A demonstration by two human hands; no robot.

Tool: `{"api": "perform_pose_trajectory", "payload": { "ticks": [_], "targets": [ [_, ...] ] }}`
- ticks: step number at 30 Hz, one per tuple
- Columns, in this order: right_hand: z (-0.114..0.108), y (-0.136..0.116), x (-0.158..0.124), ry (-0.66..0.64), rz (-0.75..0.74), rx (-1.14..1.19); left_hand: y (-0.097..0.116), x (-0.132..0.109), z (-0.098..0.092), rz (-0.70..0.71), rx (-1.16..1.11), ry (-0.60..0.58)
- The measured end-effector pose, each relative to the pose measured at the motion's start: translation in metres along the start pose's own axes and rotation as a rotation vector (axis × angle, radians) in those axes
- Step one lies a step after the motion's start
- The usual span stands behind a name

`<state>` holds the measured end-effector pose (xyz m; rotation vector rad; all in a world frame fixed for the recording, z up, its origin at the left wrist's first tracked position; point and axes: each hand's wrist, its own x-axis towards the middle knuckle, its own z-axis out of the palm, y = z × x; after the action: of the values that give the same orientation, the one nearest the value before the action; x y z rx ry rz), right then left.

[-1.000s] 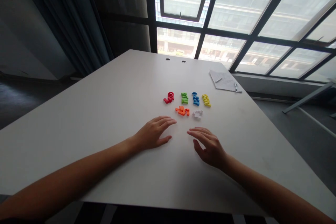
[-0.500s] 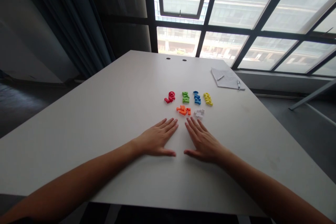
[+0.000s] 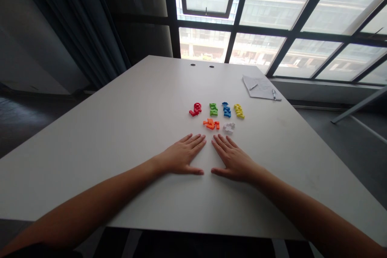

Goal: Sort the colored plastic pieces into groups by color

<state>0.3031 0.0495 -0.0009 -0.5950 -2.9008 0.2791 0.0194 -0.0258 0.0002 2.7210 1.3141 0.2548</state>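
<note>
My left hand point(image 3: 185, 155) lies flat on the white table point(image 3: 121, 129), fingers spread, holding nothing. Mirroring it, my right hand point(image 3: 232, 158) rests palm down with its fingers apart and nothing in it. Just beyond the fingertips are orange pieces point(image 3: 211, 124) and, to their right, white pieces point(image 3: 229, 127). Behind these, from left to right, sit small clusters of red pieces point(image 3: 196, 109), green pieces point(image 3: 213, 109), blue pieces point(image 3: 226, 110) and yellow pieces point(image 3: 239, 111). Neither hand touches any of the pieces.
A sheet of paper point(image 3: 261, 88) with two pens on it lies at the table's back right. Two round holes are near the far edge. Windows stand behind the table, a dark curtain point(image 3: 75, 24) hangs at the left, and a metal leg point(image 3: 356, 107) is at the right.
The view has shifted slightly, so the table and pieces appear a little higher. My hands stay flat and have come slightly closer together.
</note>
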Motion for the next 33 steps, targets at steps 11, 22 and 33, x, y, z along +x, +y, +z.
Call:
{"api": "perform_pose_trajectory", "payload": {
  "ticks": [11, 22, 33],
  "targets": [
    [-0.006, 0.005, -0.005, -0.001, 0.01, 0.033, 0.0, -0.001, -0.007, -0.002, -0.017, 0.019],
    [-0.007, 0.004, -0.009, 0.144, -0.033, 0.091, 0.004, 0.001, -0.008, -0.03, -0.105, 0.168],
    [-0.006, -0.011, -0.026, 0.267, 0.07, 0.141, 0.027, -0.008, -0.016, -0.117, -0.352, 0.265]
  ]
}}
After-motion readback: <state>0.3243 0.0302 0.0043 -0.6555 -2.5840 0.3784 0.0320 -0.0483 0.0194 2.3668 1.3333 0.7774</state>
